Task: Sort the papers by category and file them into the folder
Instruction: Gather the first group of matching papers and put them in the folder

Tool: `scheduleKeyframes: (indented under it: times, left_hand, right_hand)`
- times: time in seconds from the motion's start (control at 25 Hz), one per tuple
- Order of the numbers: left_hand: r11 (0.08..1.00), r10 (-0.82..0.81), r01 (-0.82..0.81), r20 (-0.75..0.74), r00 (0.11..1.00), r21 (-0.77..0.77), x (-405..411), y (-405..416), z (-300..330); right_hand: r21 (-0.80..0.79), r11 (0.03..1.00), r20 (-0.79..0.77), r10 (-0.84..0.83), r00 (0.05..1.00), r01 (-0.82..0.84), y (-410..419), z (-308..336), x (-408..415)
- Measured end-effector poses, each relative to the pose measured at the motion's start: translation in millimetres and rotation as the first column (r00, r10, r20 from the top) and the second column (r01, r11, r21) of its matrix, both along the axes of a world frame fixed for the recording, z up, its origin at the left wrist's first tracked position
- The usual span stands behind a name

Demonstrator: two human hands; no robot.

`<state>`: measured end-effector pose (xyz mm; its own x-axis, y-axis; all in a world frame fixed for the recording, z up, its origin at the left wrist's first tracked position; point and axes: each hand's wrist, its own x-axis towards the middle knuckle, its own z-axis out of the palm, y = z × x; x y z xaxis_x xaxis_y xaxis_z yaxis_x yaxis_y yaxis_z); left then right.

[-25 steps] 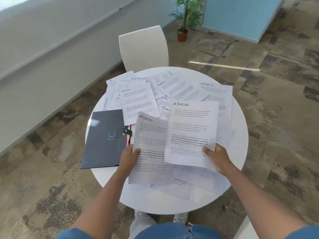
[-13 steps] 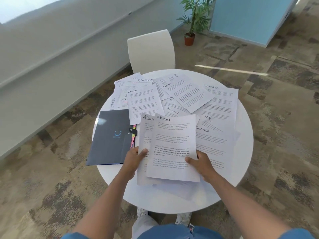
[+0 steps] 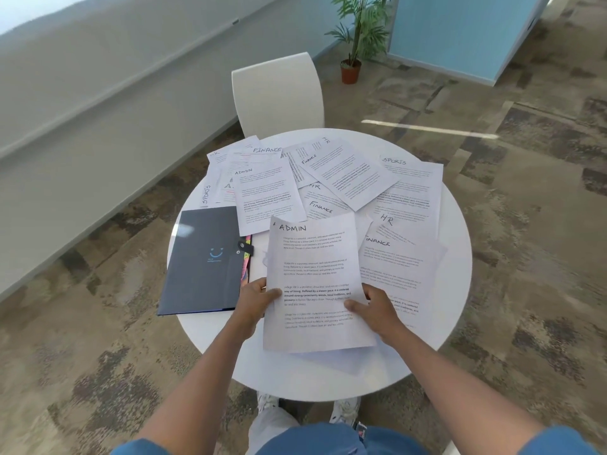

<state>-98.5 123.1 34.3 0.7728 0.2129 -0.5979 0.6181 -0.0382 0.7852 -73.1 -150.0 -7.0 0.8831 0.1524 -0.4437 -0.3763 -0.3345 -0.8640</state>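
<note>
Two sheets headed ADMIN [image 3: 313,267] lie stacked one on the other, held above the near part of the round white table [image 3: 460,244]. My left hand [image 3: 254,300] grips their left edge and my right hand [image 3: 372,307] grips the right edge. A dark folder [image 3: 205,261] with a smile logo and a snap tab lies shut at the table's left, coloured tabs showing at its right edge. Several loose sheets headed FINANCE, HR, SPORTS and another ADMIN sheet [image 3: 266,192] cover the far and right parts of the table.
A white chair [image 3: 279,93] stands behind the table. A potted plant [image 3: 354,37] is on the patterned carpet beyond it, beside a light blue partition [image 3: 460,31]. A grey wall runs along the left.
My right hand brought its ADMIN sheet leftward onto the ADMIN sheet in my left hand; the two now overlap as one stack. The view shifted slightly.
</note>
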Motion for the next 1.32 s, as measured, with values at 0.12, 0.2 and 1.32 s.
scheduleKeyframes:
  times: [0.12,0.2,1.32]
  left_hand:
    - [1.000,-0.004,0.003,0.019,1.000,0.013,-2,-1,7]
    - [1.000,-0.012,0.011,0.039,0.999,0.017,-3,1,10]
    - [1.000,-0.017,0.011,0.350,0.937,0.020,7,-39,23]
  right_hand:
    - [0.043,0.999,-0.039,0.022,0.999,-0.020,3,2,-1]
    - [0.071,0.997,-0.072,0.003,0.997,0.002,5,3,1]
    - [-0.055,0.990,0.265,-0.109,0.958,0.128,5,56,26]
